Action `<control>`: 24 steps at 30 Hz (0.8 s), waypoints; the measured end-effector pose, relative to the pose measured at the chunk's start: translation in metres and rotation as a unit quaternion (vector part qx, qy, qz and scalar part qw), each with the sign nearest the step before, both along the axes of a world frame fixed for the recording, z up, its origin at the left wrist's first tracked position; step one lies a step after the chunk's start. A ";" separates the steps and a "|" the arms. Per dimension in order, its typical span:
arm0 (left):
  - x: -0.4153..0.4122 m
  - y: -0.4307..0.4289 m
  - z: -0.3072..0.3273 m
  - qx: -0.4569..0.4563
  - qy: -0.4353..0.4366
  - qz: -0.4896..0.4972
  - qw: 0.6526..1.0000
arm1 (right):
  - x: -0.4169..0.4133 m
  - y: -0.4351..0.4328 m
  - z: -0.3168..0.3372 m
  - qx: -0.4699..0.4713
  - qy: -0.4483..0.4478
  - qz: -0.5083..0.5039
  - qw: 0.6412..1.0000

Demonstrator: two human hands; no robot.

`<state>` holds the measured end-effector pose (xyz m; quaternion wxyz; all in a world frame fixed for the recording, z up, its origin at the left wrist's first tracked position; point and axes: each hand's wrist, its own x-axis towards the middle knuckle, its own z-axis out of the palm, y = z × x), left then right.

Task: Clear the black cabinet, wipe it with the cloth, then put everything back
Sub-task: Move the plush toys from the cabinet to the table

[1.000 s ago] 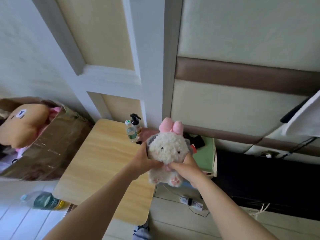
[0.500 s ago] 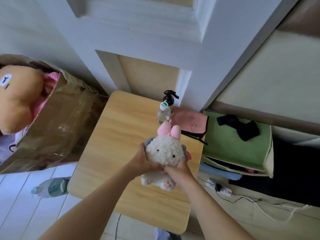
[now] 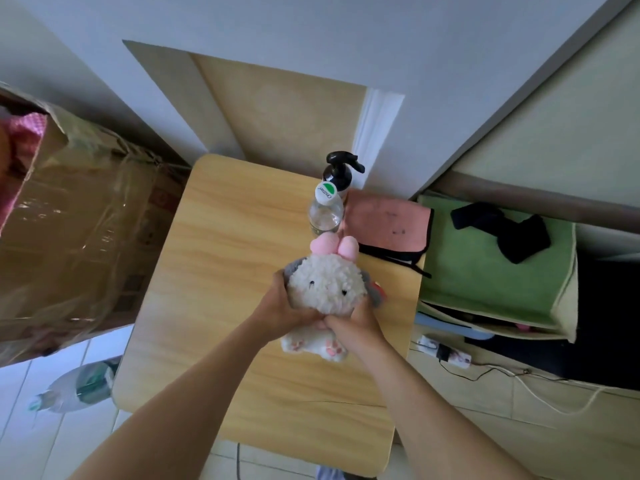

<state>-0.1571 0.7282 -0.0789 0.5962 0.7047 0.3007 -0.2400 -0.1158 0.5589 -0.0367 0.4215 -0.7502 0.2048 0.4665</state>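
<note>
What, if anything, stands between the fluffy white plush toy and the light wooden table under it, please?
Nothing visible does. The left hand and right hand hold the fluffy white plush toy over the light wooden table; the clear plastic bottle, black pump bottle and pink cloth sit beyond it.

A taped cardboard box (image 3: 79,237) stands left — a plastic bottle (image 3: 76,386) lies on the floor (image 3: 34,452) near it.

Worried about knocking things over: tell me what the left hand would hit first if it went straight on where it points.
The left hand grips the plush toy; pushed on, that would likely meet the clear bottle first, though height above the table is unclear.
</note>
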 end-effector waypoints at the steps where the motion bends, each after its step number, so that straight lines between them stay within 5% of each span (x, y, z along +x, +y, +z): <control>1: 0.001 0.001 -0.002 0.011 -0.003 -0.003 1.000 | 0.002 0.001 -0.001 -0.001 0.007 -0.001 1.000; 15: 0.002 0.002 0.008 0.105 0.059 -0.039 0.992 | 0.017 -0.015 0.025 0.006 0.039 0.031 0.999; 24: 0.005 -0.007 0.081 0.187 0.059 -0.089 0.976 | 0.019 -0.050 0.088 -0.019 -0.051 0.056 0.997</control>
